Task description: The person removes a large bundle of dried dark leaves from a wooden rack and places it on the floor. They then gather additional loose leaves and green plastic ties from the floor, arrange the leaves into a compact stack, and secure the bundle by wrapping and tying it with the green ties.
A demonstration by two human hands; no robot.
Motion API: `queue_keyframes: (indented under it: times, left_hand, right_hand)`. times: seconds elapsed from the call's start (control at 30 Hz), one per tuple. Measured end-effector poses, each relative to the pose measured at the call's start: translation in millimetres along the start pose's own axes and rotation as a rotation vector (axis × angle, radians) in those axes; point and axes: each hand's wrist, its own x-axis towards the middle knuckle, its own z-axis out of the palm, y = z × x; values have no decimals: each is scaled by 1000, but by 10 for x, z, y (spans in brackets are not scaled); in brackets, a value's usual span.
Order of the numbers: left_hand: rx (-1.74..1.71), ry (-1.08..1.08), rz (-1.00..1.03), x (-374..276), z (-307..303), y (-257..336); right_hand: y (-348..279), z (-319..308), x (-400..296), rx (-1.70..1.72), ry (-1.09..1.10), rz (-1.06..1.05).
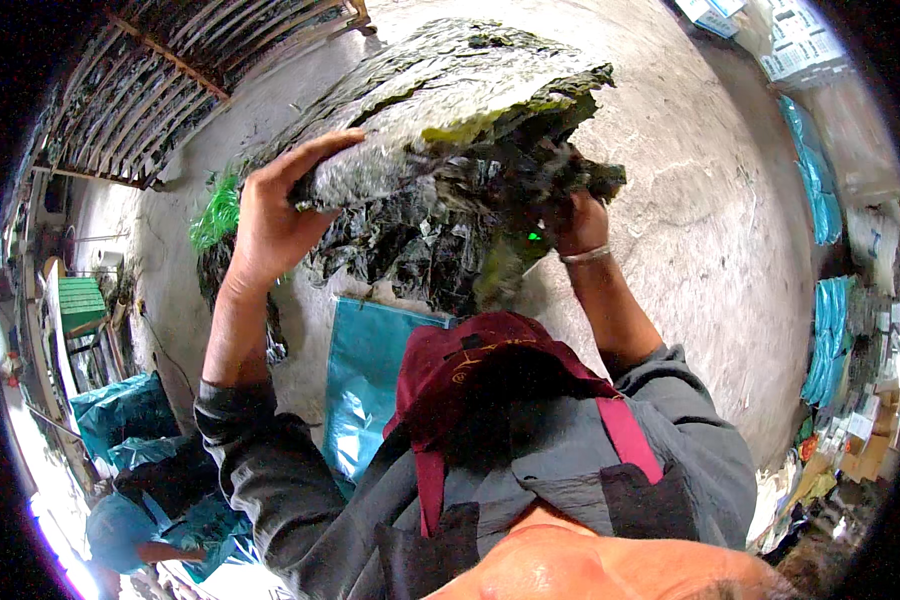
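Observation:
Between my hands is a large, thick bundle of dried seaweed (412, 112), pale and powdery on top, with dark crumpled sheets along its near side. My left hand (281, 199) grips its left end, fingers over the top and thumb below. At the right, my right hand (586, 223) holds the dark ragged edge, its fingers partly hidden by the fronds. More dark crinkled seaweed (412, 247) shows below the bundle. A flat blue plastic sack (367, 375) lies nearer to my body, partly covered by my maroon apron (450, 367).
Green plastic twine (221, 210) lies left of the seaweed on the concrete floor (690, 225). A slatted rack (150, 90) stands at upper left. Another person in a light blue cap (116, 529) is at lower left, near blue sacks (131, 412). Folded blue sacks (829, 337) and cartons (802, 45) line the right.

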Motion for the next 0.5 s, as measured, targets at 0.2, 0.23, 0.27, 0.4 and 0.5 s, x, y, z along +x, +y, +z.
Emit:
queue_keyframes:
  times: [0.2,0.23,0.27,0.4,0.5]
  left_hand:
    - [81,-32,57,-388,389,-228]
    - [136,-40,92,-480,480,-280]
    - [179,-48,126,-580,593,-374]
    - [330,-125,171,-1059,1019,-659]
    - [418,-113,172,-1337,1303,-920]
  right_hand:
    - [-427,-883,-484,227,-121,40]
    - [-580,-879,-617,386,-72,67]
    - [-601,-1117,-723,145,-82,-8]
    - [-783,-1543,-1123,487,160,62]
    - [-847,-1776,-1238,516,176,56]
